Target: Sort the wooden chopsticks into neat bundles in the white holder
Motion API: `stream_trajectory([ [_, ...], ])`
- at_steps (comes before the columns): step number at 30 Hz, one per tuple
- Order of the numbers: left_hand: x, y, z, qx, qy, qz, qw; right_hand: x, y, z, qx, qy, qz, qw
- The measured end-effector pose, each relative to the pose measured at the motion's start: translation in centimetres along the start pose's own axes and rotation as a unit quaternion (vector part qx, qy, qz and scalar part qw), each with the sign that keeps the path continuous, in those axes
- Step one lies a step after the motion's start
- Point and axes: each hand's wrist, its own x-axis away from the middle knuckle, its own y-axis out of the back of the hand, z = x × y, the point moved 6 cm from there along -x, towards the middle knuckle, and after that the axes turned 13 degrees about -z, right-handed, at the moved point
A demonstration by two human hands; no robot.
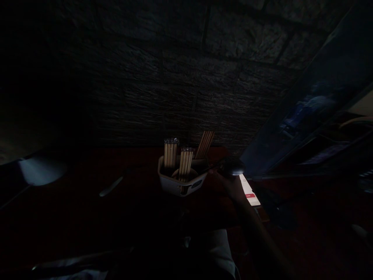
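The scene is very dark. My right hand (229,184) reaches forward from the lower right to the right side of a white holder (177,184). The holder has three bundles of pale wooden sticks (185,163) standing upright in it. The fingers look closed round a dark rounded thing (233,166) with a thin stem pointing toward the holder; I cannot make out what it is. Just right of the hand lies a white strip with a red band (250,191). My left hand is out of view.
The holder stands on a dark reddish table (87,217). A pale spoon-like object (110,186) lies to its left, and a pale rounded shape (40,169) sits at the far left. A dark stone-textured wall (175,77) rises behind. Dim shelving (320,128) is at the right.
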Motion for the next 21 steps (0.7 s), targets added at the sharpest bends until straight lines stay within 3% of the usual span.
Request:
stream_trajectory([
  [12, 0.06, 0.36, 0.25, -0.015, 0.015, 0.013, 1.000, 0.04, -0.31, 0.03, 0.012, 0.014, 0.055, 0.998],
  [21, 0.01, 0.32, 0.43, -0.022, 0.014, 0.013, 1.000, -0.07, -0.13, -0.20, 0.013, 0.005, 0.029, 0.999],
])
